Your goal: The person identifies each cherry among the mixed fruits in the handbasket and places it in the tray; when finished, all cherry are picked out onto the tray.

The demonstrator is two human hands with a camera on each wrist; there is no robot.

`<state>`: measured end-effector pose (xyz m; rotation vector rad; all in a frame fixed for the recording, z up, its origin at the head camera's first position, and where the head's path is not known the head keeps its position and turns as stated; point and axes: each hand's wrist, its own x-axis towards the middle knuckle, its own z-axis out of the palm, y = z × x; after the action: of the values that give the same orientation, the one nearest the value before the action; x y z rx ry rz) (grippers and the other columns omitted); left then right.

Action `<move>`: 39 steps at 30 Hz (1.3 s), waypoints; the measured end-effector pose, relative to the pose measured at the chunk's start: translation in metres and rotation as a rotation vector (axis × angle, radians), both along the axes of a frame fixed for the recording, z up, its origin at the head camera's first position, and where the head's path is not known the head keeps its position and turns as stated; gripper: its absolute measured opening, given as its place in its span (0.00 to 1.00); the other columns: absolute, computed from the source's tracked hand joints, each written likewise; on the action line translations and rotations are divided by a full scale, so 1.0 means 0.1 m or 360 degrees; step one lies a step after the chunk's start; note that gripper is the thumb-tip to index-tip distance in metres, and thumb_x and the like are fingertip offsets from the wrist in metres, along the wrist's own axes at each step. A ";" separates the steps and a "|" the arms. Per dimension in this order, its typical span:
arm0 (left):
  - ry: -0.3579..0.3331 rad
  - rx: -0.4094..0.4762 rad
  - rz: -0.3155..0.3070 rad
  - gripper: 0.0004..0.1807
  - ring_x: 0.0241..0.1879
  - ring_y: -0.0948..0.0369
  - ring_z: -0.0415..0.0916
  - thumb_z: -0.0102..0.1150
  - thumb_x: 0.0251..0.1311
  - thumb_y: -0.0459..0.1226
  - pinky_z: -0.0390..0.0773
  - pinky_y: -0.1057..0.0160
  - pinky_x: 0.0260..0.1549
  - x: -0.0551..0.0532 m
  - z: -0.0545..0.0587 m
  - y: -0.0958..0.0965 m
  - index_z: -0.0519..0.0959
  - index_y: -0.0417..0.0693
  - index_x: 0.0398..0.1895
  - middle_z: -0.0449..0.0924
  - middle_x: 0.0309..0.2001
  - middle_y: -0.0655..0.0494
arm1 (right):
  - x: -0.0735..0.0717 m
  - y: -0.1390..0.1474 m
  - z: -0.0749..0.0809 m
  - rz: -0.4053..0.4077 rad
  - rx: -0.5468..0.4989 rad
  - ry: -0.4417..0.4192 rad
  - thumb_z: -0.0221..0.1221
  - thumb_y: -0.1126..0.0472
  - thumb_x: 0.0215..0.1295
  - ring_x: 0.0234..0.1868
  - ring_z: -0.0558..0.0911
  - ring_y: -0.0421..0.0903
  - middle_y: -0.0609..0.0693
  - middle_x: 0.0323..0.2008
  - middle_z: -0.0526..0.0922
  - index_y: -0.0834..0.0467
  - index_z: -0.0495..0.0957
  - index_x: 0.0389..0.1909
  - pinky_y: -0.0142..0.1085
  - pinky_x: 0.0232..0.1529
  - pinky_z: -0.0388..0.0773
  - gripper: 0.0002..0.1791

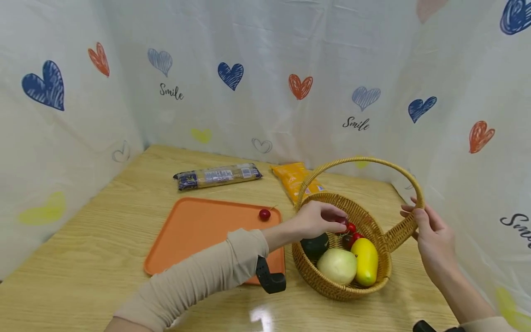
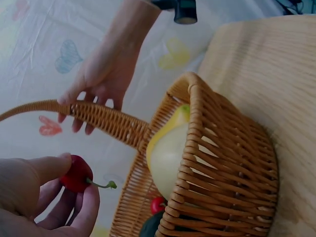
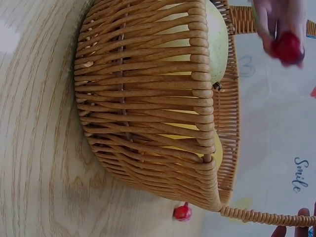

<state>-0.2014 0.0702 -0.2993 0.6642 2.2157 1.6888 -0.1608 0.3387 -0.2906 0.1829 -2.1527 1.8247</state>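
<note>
My left hand [image 1: 317, 220] pinches a red cherry [image 2: 76, 174] by its body over the wicker basket [image 1: 302, 272], its green stem sticking out. At the basket's right side, my right hand [image 1: 435, 237] grips the woven handle [image 1: 361, 160] near its lower end, thumb in front and fingers behind. Inside lie a pale green round fruit [image 1: 338, 266], a yellow oblong fruit [image 1: 366, 263], a dark green rounded one [image 1: 315, 247] and several red cherries [image 1: 351, 228]. The left hand partly covers the basket's far left side in the head view.
An orange tray [image 1: 207, 230] lies left of the basket, with one cherry [image 1: 264, 214] near its far right corner. Behind are a long clear-and-blue packet [image 1: 220, 176] and an orange bag [image 1: 292, 177]. Beside the basket, a small red item [image 3: 182, 212] lies on the table. A curtain surrounds the table.
</note>
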 end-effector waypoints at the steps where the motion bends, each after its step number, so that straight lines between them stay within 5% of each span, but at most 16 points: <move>1: 0.0001 0.0008 -0.0025 0.14 0.37 0.71 0.75 0.67 0.56 0.38 0.75 0.72 0.38 0.03 0.00 -0.04 0.83 0.50 0.46 0.80 0.36 0.67 | 0.00 0.01 0.00 -0.0003 0.0001 0.0004 0.50 0.51 0.71 0.47 0.78 0.30 0.39 0.46 0.80 0.51 0.67 0.66 0.19 0.37 0.73 0.24; 8: -0.0007 0.0003 -0.0155 0.14 0.39 0.71 0.75 0.66 0.56 0.38 0.74 0.71 0.40 0.22 -0.01 -0.32 0.83 0.50 0.47 0.80 0.39 0.66 | 0.00 0.07 0.01 -0.0025 -0.0057 0.0040 0.50 0.53 0.71 0.46 0.78 0.32 0.39 0.43 0.81 0.52 0.69 0.64 0.20 0.37 0.74 0.22; 17: 0.0055 -0.0048 -0.0083 0.15 0.43 0.66 0.75 0.66 0.57 0.37 0.74 0.66 0.42 0.24 -0.13 -0.85 0.82 0.48 0.48 0.81 0.40 0.62 | 0.01 0.05 -0.02 -0.0053 -0.0070 0.0018 0.50 0.52 0.71 0.47 0.77 0.33 0.40 0.43 0.81 0.52 0.69 0.65 0.20 0.38 0.73 0.23; 22: 0.0023 -0.0032 0.0062 0.17 0.45 0.61 0.76 0.64 0.58 0.36 0.76 0.63 0.43 0.13 -0.19 -1.15 0.80 0.44 0.51 0.81 0.44 0.56 | 0.00 0.05 -0.02 -0.0044 -0.0058 0.0015 0.50 0.52 0.71 0.47 0.77 0.32 0.39 0.44 0.81 0.51 0.68 0.65 0.19 0.38 0.73 0.23; 30: -0.0046 -0.0137 0.0416 0.20 0.47 0.57 0.76 0.64 0.59 0.38 0.75 0.55 0.46 -0.20 -0.32 -1.60 0.78 0.45 0.55 0.80 0.47 0.52 | 0.00 0.02 -0.01 -0.0009 -0.0076 0.0019 0.50 0.53 0.71 0.47 0.78 0.33 0.41 0.44 0.81 0.52 0.69 0.65 0.20 0.39 0.73 0.23; 39: -0.0126 -0.0228 0.0637 0.22 0.52 0.51 0.73 0.60 0.62 0.37 0.73 0.51 0.50 -0.43 -0.43 -1.99 0.75 0.41 0.59 0.77 0.51 0.45 | 0.01 -0.02 -0.01 -0.0017 -0.0047 -0.0002 0.50 0.52 0.71 0.47 0.77 0.33 0.40 0.44 0.81 0.52 0.69 0.65 0.20 0.38 0.73 0.23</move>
<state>-0.2441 -0.1287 -0.3426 0.1191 2.5043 1.6667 -0.1603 0.3372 -0.2916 0.1633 -2.1221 1.8500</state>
